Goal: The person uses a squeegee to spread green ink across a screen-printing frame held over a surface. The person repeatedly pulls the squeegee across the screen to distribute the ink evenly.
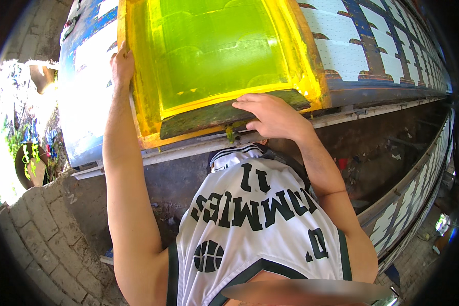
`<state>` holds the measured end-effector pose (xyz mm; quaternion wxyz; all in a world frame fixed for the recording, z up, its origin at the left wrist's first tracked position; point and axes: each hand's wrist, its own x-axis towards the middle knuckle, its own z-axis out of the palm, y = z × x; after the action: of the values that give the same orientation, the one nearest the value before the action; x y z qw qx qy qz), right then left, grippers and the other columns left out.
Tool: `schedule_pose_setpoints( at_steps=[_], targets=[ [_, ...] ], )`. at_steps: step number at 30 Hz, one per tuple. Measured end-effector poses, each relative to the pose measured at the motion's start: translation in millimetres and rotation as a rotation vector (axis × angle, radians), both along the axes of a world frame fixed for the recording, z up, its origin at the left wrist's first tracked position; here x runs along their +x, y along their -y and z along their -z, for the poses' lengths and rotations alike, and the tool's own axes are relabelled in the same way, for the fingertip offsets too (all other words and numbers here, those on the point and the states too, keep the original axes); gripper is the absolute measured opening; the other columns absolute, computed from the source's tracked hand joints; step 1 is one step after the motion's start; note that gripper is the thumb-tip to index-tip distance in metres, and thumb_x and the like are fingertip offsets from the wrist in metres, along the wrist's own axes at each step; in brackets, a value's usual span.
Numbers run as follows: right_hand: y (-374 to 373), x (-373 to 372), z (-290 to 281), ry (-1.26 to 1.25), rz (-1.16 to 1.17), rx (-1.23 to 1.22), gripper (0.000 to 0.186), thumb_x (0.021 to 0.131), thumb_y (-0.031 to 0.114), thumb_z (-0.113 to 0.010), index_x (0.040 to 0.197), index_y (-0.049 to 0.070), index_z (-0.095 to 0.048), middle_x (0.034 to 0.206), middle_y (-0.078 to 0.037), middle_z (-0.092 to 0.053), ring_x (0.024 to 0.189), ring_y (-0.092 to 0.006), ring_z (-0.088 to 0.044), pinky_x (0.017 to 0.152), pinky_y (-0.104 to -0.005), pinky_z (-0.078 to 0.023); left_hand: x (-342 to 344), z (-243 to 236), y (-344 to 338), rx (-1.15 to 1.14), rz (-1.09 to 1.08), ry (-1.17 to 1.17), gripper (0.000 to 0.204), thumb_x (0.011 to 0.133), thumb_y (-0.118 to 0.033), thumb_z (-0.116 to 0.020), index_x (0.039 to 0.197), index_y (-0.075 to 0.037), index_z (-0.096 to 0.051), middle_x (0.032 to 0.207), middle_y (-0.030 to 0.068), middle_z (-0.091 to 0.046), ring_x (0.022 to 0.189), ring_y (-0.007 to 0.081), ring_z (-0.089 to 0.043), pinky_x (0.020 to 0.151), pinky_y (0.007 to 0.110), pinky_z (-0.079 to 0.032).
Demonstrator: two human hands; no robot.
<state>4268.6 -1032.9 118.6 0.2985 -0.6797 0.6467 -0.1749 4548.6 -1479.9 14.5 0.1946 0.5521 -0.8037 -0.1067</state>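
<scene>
A screen-printing frame (137,109) with yellow-stained edges lies in front of me, its mesh (214,46) bright yellow-green. My left hand (122,65) is closed around the frame's left side. Along the near end of the frame rests a dark, worn squeegee (199,121), slightly slanted. Over its right half lies my right hand (274,116), touching it with the fingers stretched out and the thumb apart. Part of the squeegee is hidden under that hand.
The frame sits on a long printing table with white printed pieces (336,41) in rows on blue. A metal rail (372,111) runs along its near edge. Another long table (408,214) curves at the right. Stone paving (51,219) shows at lower left.
</scene>
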Motion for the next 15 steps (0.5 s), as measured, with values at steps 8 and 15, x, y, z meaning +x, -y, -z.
schedule_pose_setpoints(
  at_steps=[8,15],
  targets=[
    [-50.8,-155.5,27.4,0.062,0.732,-0.245,0.055,0.094,0.022,-0.082,0.142,0.001,-0.068,0.140,-0.018,-0.069,0.131,-0.0364,-0.066,0.112,-0.0457,-0.052,-5.2,-12.5,-7.4,0.060,-0.030,0.047,0.059,0.105,-0.034,-0.063,0.163,-0.022,-0.056,0.128,0.0223,-0.072,0.122,0.0374,-0.068,0.108,0.047,-0.053],
    [-39.0,-223.1,103.0,0.096,0.823,-0.199,0.085,0.088,0.040,-0.090,0.154,-0.001,-0.056,0.143,-0.021,-0.060,0.131,-0.0356,-0.060,0.113,-0.0464,-0.049,-4.7,-11.9,-6.5,0.014,0.006,0.018,0.053,0.106,-0.027,-0.067,0.158,-0.017,-0.061,0.125,0.0182,-0.072,0.116,0.0339,-0.070,0.103,0.045,-0.056]
  ],
)
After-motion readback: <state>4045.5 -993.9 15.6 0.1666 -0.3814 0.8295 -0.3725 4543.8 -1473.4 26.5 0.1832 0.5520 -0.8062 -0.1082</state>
